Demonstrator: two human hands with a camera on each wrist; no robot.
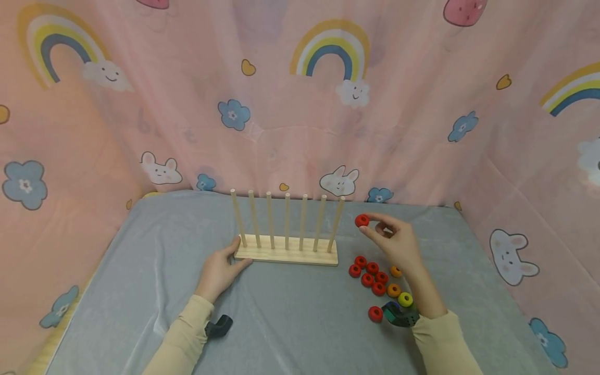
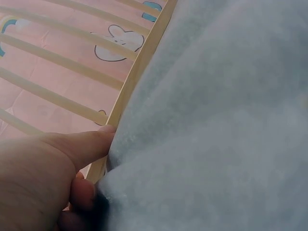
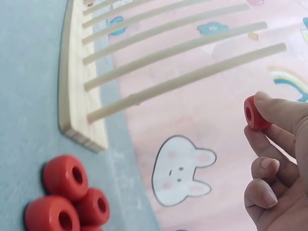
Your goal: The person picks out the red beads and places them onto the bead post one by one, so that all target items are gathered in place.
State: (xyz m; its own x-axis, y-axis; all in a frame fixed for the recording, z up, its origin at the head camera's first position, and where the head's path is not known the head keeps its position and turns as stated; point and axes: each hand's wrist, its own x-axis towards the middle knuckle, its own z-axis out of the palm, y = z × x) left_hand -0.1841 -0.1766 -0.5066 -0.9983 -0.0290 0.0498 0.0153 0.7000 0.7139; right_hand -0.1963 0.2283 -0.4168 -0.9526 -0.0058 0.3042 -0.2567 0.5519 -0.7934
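A wooden peg rack (image 1: 286,255) with a row of several upright pegs stands on the cloth, all its pegs bare. My left hand (image 1: 219,271) grips the left end of its base; in the left wrist view the thumb (image 2: 91,144) lies along the base's front edge. Right of the rack, my right hand (image 1: 398,242) pinches a red bead (image 1: 362,221) between thumb and fingertips, raised off the table near the rightmost peg's top. The right wrist view shows the hole of this red bead (image 3: 255,114) facing the pegs, apart from them.
Several red beads (image 1: 372,267) lie grouped below my right hand, one red bead (image 1: 375,314) apart nearer me. Orange beads (image 1: 394,290) and a yellow-green bead (image 1: 405,299) lie beside my right forearm. Grey cloth (image 1: 290,323) covers the table; a pink printed curtain (image 1: 281,151) hangs behind.
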